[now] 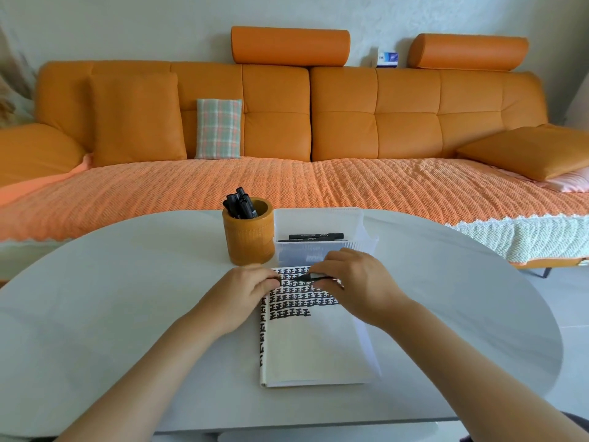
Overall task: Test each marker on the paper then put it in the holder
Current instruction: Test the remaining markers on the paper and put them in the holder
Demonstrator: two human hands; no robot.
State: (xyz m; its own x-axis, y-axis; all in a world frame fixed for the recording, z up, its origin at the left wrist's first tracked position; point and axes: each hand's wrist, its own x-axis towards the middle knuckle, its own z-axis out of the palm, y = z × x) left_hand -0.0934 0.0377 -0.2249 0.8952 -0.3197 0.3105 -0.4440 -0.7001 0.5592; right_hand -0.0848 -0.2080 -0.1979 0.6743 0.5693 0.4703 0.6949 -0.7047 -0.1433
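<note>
Paper (318, 346) mid-table, bare tabletop (127, 298) either side, holder (248, 240) just behind, marker (306, 277) over paper's top, pinched between left hand (247, 290) and right hand (355, 282)

On the white table (127, 282), the left grip (251, 288) and right grip (350, 279) both pinch one black marker (307, 276) over the paper pad (318, 346), whose top is rowed with black marks. Just behind stand an orange-brown holder (248, 240) of standing markers (239, 202) and a clear box (318, 218) with two loose markers (315, 236).
</note>
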